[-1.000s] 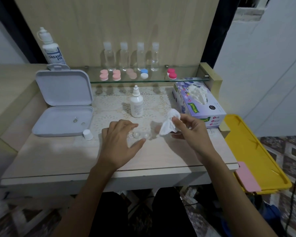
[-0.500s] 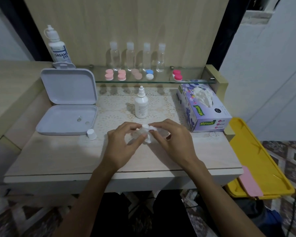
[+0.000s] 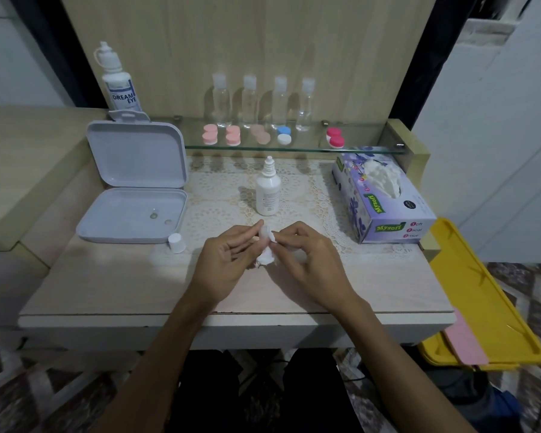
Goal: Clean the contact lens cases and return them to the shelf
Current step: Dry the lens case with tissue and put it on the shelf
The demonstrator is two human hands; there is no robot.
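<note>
My left hand and my right hand meet just above the table in front of me. Between them is a crumpled white tissue, pinched by my right fingers. My left fingers curl round a clear contact lens case that the tissue and fingers almost fully hide. On the glass shelf lie several lens cases: pink ones, a beige one, a blue and white one and a red one.
A small solution bottle stands just behind my hands, its white cap loose at left. An open grey box sits at left, a tissue box at right. Clear bottles stand on the shelf. A yellow bin stands beside the table.
My right hand brought the tissue leftwards from near the tissue box to my left hand. My left hand lifted the clear case off the table, and both hands now work it together.
</note>
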